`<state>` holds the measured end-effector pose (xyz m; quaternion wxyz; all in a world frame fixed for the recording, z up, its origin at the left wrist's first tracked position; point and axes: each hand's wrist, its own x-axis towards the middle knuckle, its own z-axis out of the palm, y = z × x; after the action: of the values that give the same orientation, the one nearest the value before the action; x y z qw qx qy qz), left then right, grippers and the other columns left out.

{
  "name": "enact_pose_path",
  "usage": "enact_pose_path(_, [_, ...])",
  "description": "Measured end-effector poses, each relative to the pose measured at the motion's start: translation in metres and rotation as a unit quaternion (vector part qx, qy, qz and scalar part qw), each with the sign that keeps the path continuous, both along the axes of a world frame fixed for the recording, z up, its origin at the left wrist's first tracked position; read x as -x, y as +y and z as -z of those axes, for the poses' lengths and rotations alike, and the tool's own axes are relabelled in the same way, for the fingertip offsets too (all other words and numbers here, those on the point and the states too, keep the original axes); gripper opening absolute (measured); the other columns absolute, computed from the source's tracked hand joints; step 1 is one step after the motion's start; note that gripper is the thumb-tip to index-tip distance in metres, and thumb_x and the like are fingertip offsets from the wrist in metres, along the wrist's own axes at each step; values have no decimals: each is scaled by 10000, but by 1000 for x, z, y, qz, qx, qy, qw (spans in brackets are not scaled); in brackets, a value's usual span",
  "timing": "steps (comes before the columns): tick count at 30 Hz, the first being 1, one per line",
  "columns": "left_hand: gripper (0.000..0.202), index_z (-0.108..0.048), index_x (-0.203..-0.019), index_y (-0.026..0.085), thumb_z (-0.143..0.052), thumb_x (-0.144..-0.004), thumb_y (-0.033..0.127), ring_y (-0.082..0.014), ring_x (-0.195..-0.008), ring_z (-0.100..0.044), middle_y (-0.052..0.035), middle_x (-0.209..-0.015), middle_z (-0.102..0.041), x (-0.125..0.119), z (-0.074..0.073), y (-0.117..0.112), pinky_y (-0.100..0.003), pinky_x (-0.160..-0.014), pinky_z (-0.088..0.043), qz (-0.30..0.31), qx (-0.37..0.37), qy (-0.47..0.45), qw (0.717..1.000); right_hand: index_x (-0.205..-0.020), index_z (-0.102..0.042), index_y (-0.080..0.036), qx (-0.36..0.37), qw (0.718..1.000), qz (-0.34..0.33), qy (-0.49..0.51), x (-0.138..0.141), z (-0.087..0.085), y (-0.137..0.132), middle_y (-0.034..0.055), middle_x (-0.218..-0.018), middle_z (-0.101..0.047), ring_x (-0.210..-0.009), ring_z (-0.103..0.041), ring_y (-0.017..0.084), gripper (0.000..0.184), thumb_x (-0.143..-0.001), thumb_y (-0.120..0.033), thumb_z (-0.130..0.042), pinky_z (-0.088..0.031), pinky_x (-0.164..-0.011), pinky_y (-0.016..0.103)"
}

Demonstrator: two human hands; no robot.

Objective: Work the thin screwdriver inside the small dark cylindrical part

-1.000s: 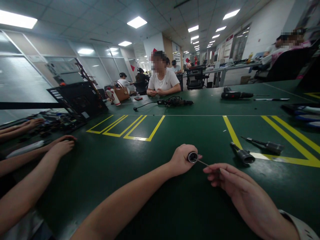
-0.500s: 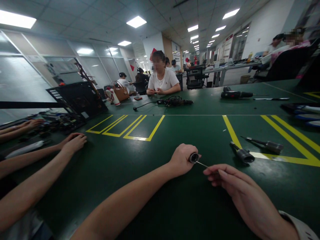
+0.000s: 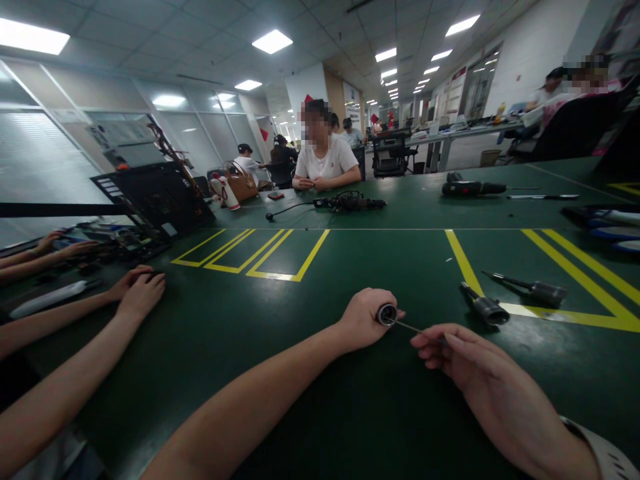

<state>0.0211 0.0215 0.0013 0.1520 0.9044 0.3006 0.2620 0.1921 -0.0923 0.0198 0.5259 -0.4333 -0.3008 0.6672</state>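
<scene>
My left hand [image 3: 367,319] is closed around a dark, hollow cylindrical part [image 3: 387,315], its round open end facing me. Between the fingertips of my right hand [image 3: 465,360] is a thin metal rod [image 3: 411,327], whose far tip reaches into that opening. What the tip touches inside is hidden. To the right on the green table lie a dark cylindrical part with a narrow stem [image 3: 487,310] and a similar, slimmer one with a long shaft [image 3: 545,292].
A co-worker's hands [image 3: 143,290] rest on the table [image 3: 250,347] at left, beside dismantled equipment [image 3: 155,193]. Farther back lie a coiled black cable [image 3: 350,201] and a power drill [image 3: 473,188]. Someone in a white shirt [image 3: 327,160] sits opposite. Blue-handled tools [image 3: 615,230] lie far right.
My right hand has shifted slightly right and turned a little, the rod still in the opening. My left hand stays nearly in place. The co-worker's hands at left moved slightly left.
</scene>
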Motion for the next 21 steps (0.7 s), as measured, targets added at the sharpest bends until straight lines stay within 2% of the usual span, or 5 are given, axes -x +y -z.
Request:
enact_pose_path(4, [206,-519,-721,171,-553,-843,334,-105,-613,-519,18,-676,-568,0,1,1,-240,-651,-405,2,-7,-8,1000,-819,-717,-220,-1,1000,-5,-3,0,0,1,50,-907,-689,-882,-569,240,211,-801,-378,-578,-419,-792,370])
enact_pose_path(11, [201,-535,-747,179,-511,-865,339,-124,-653,-547,5,-708,-598,0,1,-1,-259,-668,-397,-7,-35,41,999,-818,-726,-210,0,1000,-7,0,0,0,2,63,-905,-700,-872,-577,241,222,-807,-375,-578,-422,-791,373])
enact_pose_path(21, [130,-530,-737,180,-549,-841,256,-131,-669,-549,20,-704,-590,-1,0,-1,-264,-668,-401,-62,-14,46,997,-778,-726,-207,2,1000,23,20,0,2,2,51,-840,-698,-830,-567,219,194,-807,-321,-573,-428,-757,346])
